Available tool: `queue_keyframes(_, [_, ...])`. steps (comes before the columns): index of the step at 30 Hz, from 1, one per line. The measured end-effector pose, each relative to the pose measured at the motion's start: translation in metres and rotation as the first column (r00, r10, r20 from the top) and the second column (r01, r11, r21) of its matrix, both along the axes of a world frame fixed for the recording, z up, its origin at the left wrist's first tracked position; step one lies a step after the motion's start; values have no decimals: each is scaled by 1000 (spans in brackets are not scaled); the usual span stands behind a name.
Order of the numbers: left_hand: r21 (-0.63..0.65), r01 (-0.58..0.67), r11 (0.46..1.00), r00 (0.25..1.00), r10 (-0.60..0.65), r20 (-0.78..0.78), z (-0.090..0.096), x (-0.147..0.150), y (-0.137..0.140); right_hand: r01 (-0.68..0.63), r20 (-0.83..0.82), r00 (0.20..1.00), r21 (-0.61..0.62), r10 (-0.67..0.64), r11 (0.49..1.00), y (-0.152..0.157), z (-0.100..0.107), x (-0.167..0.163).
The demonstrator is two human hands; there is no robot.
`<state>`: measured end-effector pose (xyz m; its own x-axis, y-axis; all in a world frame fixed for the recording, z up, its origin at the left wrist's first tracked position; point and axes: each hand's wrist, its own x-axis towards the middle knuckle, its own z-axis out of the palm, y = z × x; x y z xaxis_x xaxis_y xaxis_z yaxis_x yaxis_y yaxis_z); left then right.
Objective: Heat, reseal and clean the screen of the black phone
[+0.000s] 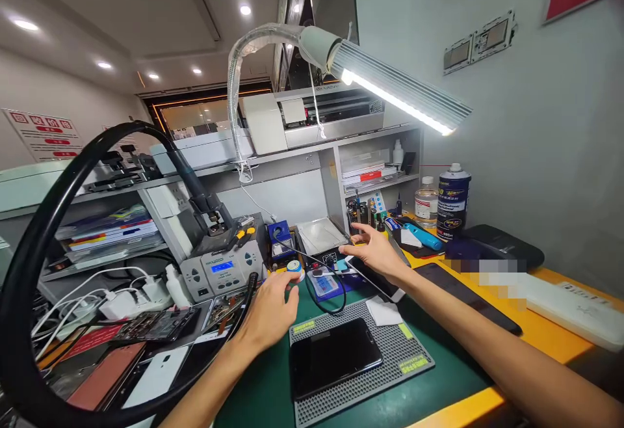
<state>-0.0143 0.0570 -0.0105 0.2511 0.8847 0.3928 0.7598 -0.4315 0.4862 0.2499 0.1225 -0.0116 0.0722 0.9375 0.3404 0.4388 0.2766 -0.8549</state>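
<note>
My left hand (273, 306) reaches over the green mat, its bent fingertips beside a small round blue-and-white tin (294, 267). The thumb stands apart from the fingers, and whether they touch the tin is unclear. My right hand (377, 254) hovers by the right edge of a small heating plate (319, 235), thumb and fingers spread with nothing visible between them. Below the hands, a black smartphone (336, 356) lies face up on a grey ribbed pad (412, 350). A folded white wipe (383, 311) rests at the pad's back edge. Under my right hand lies a white-edged phone or tablet (377, 280).
A soldering station (221, 268) with a blue display stands left. A thick black hose (29, 246) arches across the left foreground. Phones and chargers crowd the left. A lit lamp (400, 86) hangs overhead. A blue can (453, 200) and clear bottle (426, 201) stand back right.
</note>
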Motion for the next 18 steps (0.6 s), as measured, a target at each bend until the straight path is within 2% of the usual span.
queue_keyframes(3, [104, 59, 993, 988, -44, -149, -11, 12, 17, 35, 44, 998, -4, -35, 999, 2, -5, -5])
queue_keyframes(8, [181, 95, 979, 944, -31, -329, -13, 28, 43, 58, 131, 990, -3, -58, 998, 4, -10, -13])
queue_keyframes(13, [211, 77, 974, 911, 17, -412, -16, 41, 56, 71, 169, 983, -4, -70, 997, 3, -12, -15])
queue_keyframes(18, [229, 47, 972, 896, 60, -440, -18, 47, 59, 73, 125, 990, -40, -68, 997, 4, -9, -12])
